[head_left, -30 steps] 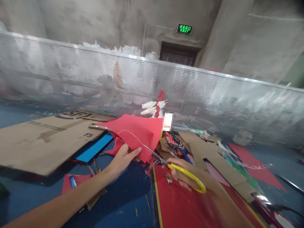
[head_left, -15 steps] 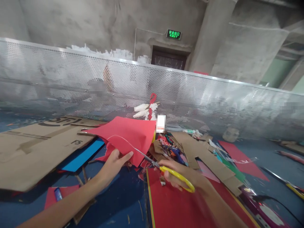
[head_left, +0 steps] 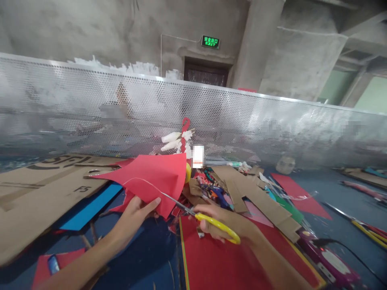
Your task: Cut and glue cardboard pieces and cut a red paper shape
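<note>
A sheet of red paper (head_left: 157, 173) is held up in front of me, marked with a pale curved line. My left hand (head_left: 137, 213) pinches its lower edge, thumb on top and fingers beneath. In my right hand (head_left: 214, 221) are scissors (head_left: 208, 220) with yellow handles, the fingers wrapped round the loops. The scissor blades lie at the paper's lower right part, along the end of the pale line. Below my right hand lies a stack of dark red sheets (head_left: 220, 262) with yellow-green edges.
Flattened cardboard (head_left: 45, 193) and a blue sheet (head_left: 90, 207) lie left. A blue glue gun (head_left: 220, 195) sits among scraps behind my right hand. To the right are cut cardboard (head_left: 260, 197), a purple power strip (head_left: 328, 259) and another pair of scissors (head_left: 353, 221). A perforated metal panel (head_left: 226, 117) stands behind.
The view has turned right, so everything sits further left in the picture. Both hands keep their hold on the paper and the scissors, with the blades still at the pale line.
</note>
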Motion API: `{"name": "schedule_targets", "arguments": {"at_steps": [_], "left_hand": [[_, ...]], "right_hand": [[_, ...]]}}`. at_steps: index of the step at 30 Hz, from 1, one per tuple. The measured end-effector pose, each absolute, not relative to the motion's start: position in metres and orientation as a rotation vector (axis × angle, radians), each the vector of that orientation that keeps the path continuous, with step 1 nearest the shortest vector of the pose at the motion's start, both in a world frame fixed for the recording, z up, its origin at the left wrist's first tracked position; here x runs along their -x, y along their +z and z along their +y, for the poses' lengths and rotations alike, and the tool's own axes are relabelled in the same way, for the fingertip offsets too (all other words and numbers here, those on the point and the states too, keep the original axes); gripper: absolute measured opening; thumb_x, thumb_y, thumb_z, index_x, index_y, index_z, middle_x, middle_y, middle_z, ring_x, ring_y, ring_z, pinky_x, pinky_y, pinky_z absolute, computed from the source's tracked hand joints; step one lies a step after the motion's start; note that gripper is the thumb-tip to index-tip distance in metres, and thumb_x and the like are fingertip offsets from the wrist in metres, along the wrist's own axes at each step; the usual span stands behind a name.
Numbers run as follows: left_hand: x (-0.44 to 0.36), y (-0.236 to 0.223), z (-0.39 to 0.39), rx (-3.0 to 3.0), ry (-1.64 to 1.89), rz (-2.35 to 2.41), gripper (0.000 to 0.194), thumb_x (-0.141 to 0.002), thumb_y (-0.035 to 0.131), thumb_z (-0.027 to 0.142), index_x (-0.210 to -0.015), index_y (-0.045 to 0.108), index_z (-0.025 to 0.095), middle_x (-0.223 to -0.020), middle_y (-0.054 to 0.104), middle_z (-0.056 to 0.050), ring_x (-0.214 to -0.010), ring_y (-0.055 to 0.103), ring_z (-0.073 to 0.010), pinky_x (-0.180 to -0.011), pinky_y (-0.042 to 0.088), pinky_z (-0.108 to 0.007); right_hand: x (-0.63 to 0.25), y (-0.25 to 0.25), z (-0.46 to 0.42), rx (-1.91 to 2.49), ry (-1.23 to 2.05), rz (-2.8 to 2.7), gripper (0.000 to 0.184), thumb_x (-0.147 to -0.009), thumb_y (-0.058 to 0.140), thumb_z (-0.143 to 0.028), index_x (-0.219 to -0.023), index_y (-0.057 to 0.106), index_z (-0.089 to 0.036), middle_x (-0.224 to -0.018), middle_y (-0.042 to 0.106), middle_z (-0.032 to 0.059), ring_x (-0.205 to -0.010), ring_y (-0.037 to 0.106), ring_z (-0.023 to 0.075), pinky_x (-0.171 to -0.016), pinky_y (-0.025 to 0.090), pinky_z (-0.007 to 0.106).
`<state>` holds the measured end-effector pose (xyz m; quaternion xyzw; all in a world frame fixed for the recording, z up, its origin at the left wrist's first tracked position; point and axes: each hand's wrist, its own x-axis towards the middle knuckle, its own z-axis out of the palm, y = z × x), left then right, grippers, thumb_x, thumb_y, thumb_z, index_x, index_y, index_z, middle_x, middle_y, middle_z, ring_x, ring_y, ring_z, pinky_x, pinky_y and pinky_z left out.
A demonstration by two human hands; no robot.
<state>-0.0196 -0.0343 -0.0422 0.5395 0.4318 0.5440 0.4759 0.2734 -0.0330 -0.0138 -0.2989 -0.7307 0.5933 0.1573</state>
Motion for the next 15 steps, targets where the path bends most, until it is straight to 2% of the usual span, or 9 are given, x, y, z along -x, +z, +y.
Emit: {"name": "schedule_targets", "arguments": {"at_steps": [5,9,12,15], "left_hand": [[0.021,-0.041,-0.035,-1.315,1.309,1.073,0.034,-0.078,0.082,0.047,-0.085,0.068,0.017,-0.076,0.071,-0.003,-0.067,0.064,-0.0183,-0.063,0.056,-0.030],[0.028,-0.045,-0.033,-1.381,1.206,1.118,0.037,-0.079,0.080,0.051,-0.080,0.072,0.015,-0.077,0.074,-0.007,-0.070,0.067,-0.0209,-0.068,0.057,-0.031],[0.034,-0.049,-0.031,-1.408,1.108,1.151,0.042,-0.082,0.075,0.057,-0.080,0.076,0.014,-0.080,0.076,-0.010,-0.076,0.069,-0.0243,-0.075,0.058,-0.034],[0.039,-0.050,-0.031,-1.394,1.097,1.181,0.047,-0.084,0.069,0.063,-0.082,0.078,0.016,-0.086,0.079,-0.011,-0.081,0.071,-0.0274,-0.079,0.058,-0.037]], "right_hand": [[-0.276,-0.016,-0.030,0.885,1.717,-2.087,0.057,-0.090,0.064,-0.069,-0.118,0.056,-0.019,-0.078,0.059,-0.0050,-0.043,0.043,0.0025,-0.037,0.035,0.014],[-0.279,-0.007,-0.031,0.924,1.672,-2.158,0.053,-0.091,0.065,-0.065,-0.117,0.057,-0.019,-0.086,0.063,-0.0029,-0.045,0.044,0.0037,-0.040,0.040,0.017],[-0.285,-0.002,-0.030,0.978,1.540,-2.277,0.049,-0.093,0.065,-0.058,-0.123,0.058,-0.020,-0.093,0.065,-0.0002,-0.050,0.046,0.0049,-0.048,0.044,0.020],[-0.291,0.001,-0.029,0.981,1.248,-2.439,0.044,-0.094,0.067,-0.051,-0.124,0.064,-0.020,-0.096,0.065,0.0019,-0.069,0.054,0.0108,-0.062,0.045,0.022]]}}
